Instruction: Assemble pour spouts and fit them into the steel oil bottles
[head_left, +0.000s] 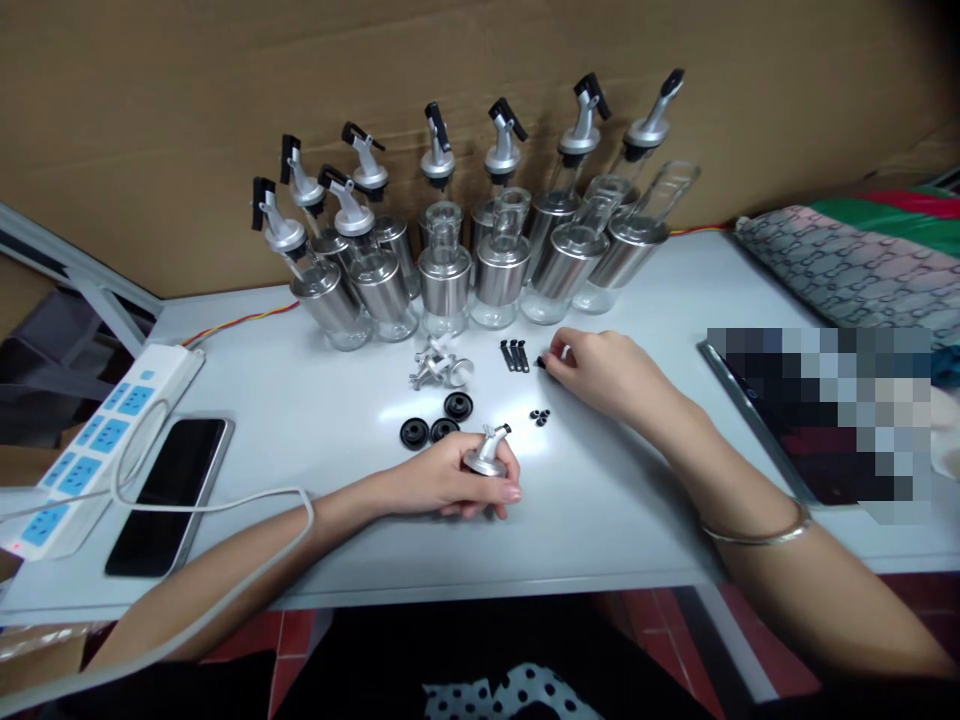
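My left hand [442,478] is closed around a silver pour spout [486,460] with a small black tip, held upright just above the table. My right hand [592,368] pinches a small black lever [541,362] at its fingertips, mostly hidden by the fingers. Beside those fingers several black levers [514,356] lie in a row. Nearer to me sit small black plugs [540,417]. Loose silver spout bodies [441,366] are piled left of the levers. Black round stoppers [414,433] lie next to my left hand, one partly covered by it.
Several glass bottles with steel sleeves [502,270] stand along the cardboard at the back, some topped with spouts. At left are a power strip [105,440], a phone [172,495] and a white cable [307,505] crossing over my left forearm. A dark tablet-like object [787,430] lies right.
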